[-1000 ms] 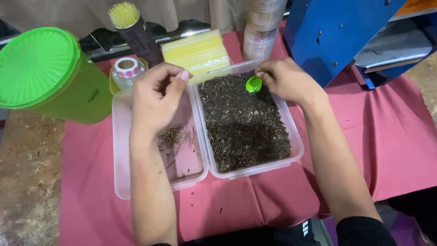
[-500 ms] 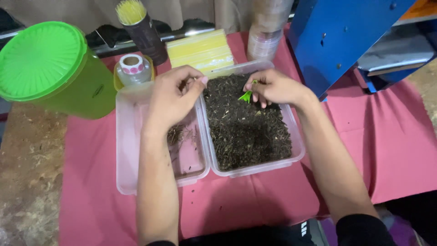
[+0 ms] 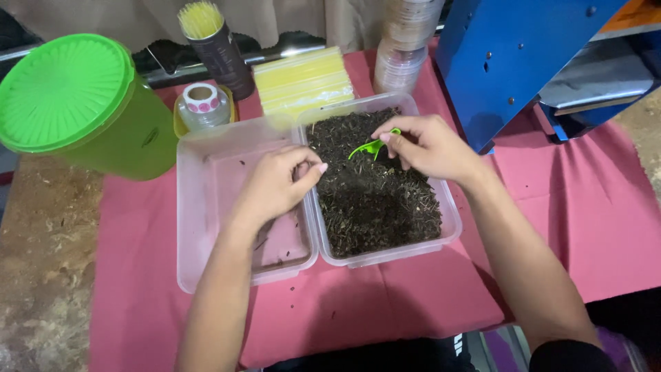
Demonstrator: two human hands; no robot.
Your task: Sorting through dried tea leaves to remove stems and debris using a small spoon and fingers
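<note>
The right hand (image 3: 427, 146) pinches a small green scoop (image 3: 372, 147) over the tub of dried leaves (image 3: 375, 189). The left hand (image 3: 279, 184) is loosely curled over the near-empty tub (image 3: 206, 207); can't tell whether its grip holds anything. A tilted scoop could easily scatter leaves onto the pink cloth (image 3: 385, 303).

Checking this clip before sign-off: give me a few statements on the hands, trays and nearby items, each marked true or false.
1. The right hand holds a small green scoop. True.
2. The right-hand tray is filled with dark dried leaves. True.
3. The left hand grips the green scoop. False: it holds no scoop and sits at the divide between the two trays.
4. The big green container has its lid off. False: the lid is on.
5. The cloth under the trays is blue. False: it is pink.
</note>
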